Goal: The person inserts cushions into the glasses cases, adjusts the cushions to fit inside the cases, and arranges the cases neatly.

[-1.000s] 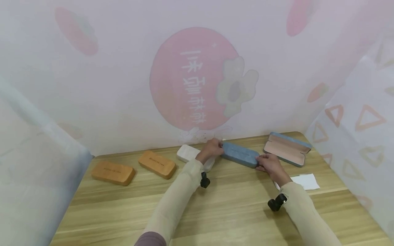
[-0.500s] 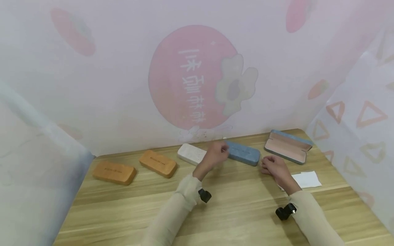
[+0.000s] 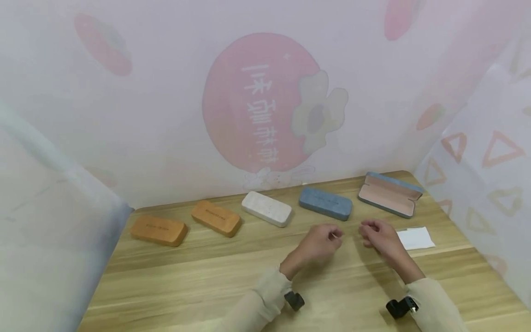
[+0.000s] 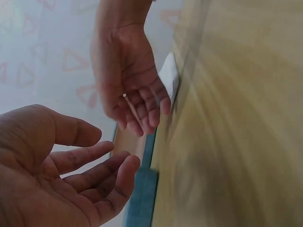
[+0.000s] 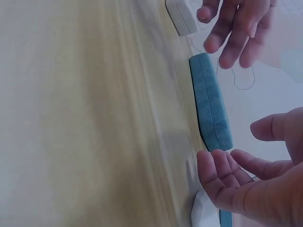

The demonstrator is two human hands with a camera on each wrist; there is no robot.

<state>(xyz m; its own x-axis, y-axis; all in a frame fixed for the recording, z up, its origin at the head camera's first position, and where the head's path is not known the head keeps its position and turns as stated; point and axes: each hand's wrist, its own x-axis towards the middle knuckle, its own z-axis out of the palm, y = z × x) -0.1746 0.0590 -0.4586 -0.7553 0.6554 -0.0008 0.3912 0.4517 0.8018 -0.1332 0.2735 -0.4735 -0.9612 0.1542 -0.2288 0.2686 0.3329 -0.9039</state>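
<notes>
My left hand (image 3: 318,243) hovers over the table in front of the closed blue glasses case (image 3: 325,203); its fingers are loosely curled and hold nothing. To its right my right hand (image 3: 382,237) is likewise relaxed, and the right wrist view shows a gap between its thumb and fingers. A second blue glasses case (image 3: 390,196) lies with its lid up and its pink lining showing, beyond the right hand. Beside that hand is a white cloth (image 3: 416,238), partly hidden by the wrist. Left of the closed blue case sits a white glasses case (image 3: 267,209), shut.
Two orange glasses cases (image 3: 159,230), both closed, continue the row to the left along the back of the wooden table (image 3: 174,286). A printed wall (image 3: 166,92) rises right behind the table, with side walls at left and right.
Both hands have let go of the closed blue case and drawn back toward the front. The left hand has moved off the white case, which now shows whole.
</notes>
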